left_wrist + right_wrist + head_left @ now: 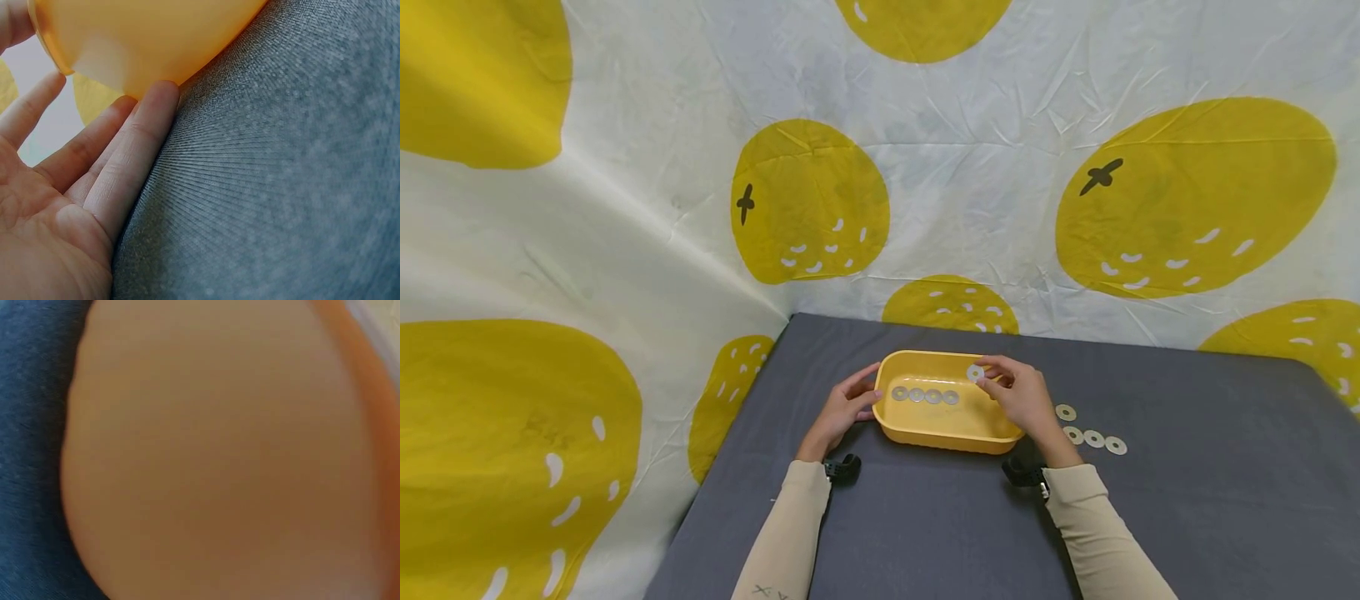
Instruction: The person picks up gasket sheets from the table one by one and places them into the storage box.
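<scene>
A yellow plastic bin (pixel 951 438) stands on the grey cloth, with a row of several flat metal washers (pixel 933 397) on its floor. My left hand (pixel 842 410) is at the bin's left end. In the left wrist view its fingers (pixel 134 144) are fairly straight, with fingertips against the bin's outer wall (pixel 156 44); the thumb lies by the rim. Over the right part of the bin, my right hand (pixel 1018 398) pinches one washer (pixel 975 372) between thumb and fingers. The right wrist view shows only the bin's blurred outer wall (pixel 219 450), not the hand.
Right of the bin, several more washers (pixel 1093 438) lie on the grey cloth-covered table (pixel 925 517), partly hidden by the right wrist. A white curtain (pixel 970 192) with yellow fruit prints hangs behind the table and along its left side.
</scene>
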### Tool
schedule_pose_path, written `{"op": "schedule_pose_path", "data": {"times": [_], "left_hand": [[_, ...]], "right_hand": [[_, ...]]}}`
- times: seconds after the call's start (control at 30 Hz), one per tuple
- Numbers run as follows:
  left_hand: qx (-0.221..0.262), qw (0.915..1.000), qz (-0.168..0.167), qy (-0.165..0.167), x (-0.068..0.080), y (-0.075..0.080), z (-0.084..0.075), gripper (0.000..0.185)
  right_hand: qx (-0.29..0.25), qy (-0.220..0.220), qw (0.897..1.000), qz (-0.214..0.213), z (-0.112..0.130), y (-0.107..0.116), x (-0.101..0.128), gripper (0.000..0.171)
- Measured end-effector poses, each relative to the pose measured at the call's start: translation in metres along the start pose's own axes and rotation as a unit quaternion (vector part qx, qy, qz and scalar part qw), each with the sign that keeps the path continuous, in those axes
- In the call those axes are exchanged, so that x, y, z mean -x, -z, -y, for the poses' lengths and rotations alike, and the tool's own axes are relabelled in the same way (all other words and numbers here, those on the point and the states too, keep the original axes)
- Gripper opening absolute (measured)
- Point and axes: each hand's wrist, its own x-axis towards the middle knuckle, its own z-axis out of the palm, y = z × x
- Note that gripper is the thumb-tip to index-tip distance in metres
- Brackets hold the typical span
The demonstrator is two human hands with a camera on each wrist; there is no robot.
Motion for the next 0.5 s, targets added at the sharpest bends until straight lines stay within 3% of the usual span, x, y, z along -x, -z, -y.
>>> {"op": "schedule_pose_path", "data": {"times": [0.27, 0.5], "left_hand": [[0.001, 1.0000, 0.002, -0.003, 0.001, 0.000, 0.000, 0.057], [-0.002, 1.0000, -0.003, -0.002, 0.000, 0.000, 0.001, 0.057]], "right_hand": [[0.091, -0.009, 0.996, 0.010, -0.002, -0.012, -0.001, 0.028], [0.191, -0.038, 0.980, 0.046, 0.003, -0.017, -0.001, 0.025]]}}
